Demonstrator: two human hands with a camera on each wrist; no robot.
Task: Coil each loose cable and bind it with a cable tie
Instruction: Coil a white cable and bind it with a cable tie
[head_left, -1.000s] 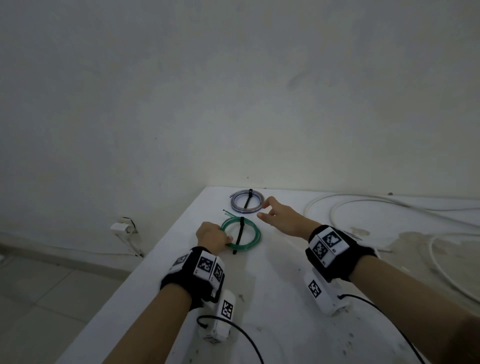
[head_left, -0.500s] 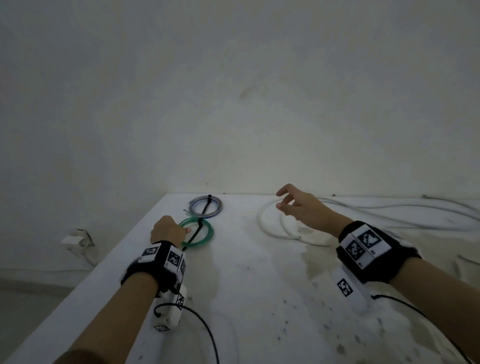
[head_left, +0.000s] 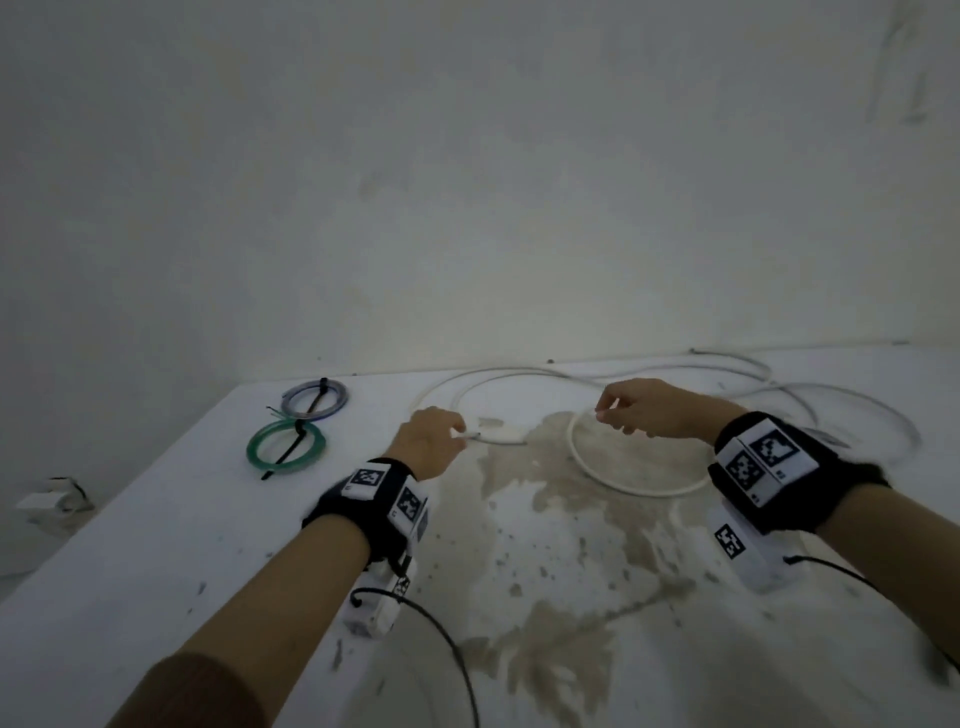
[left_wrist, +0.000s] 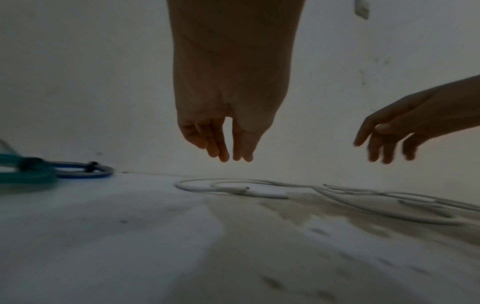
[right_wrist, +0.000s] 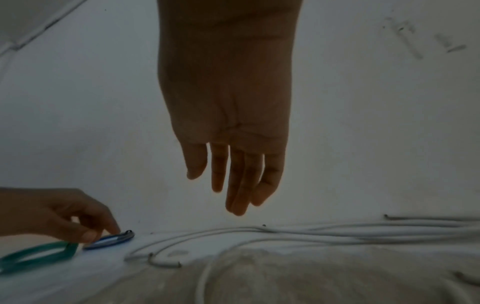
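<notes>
White cable (head_left: 613, 480) lies loose — both hands above, empty.

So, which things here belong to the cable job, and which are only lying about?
Job:
- white cables, loose
- green coil, tied
- blue coil, tied
- left hand and right hand, both above the white cables

Lying about:
- table, stained
- wall box

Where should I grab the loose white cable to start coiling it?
Probably pinch the white cable at its free end, coming from above. That end lies flat beside the left hand, clear of the other strands, so the coil can be wound from there.
</notes>
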